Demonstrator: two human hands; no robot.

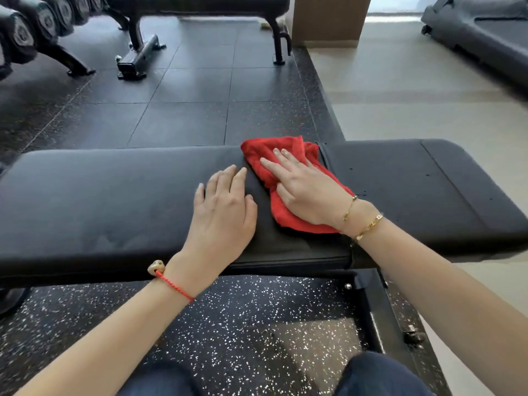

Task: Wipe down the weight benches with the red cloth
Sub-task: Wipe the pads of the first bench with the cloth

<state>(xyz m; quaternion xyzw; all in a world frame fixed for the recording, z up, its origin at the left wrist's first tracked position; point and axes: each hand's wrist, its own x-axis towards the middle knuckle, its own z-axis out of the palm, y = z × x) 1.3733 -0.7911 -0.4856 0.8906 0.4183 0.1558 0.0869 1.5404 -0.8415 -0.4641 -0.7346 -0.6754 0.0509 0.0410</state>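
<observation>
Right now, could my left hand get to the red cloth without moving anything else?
Probably yes. The left hand lies flat on the bench right beside the red cloth, with only bare padding between them. The right hand covers just its middle.

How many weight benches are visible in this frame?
2: the near bench under both hands, and a far bench at the top, partly cut off. More may lie outside view.

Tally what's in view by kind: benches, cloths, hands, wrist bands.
Weight benches: 2, the near bench and the far bench
Red cloth: 1
Hands: 2, left hand, right hand
Wrist bands: 3, red cord, two gold bracelets
Total: 8
</observation>
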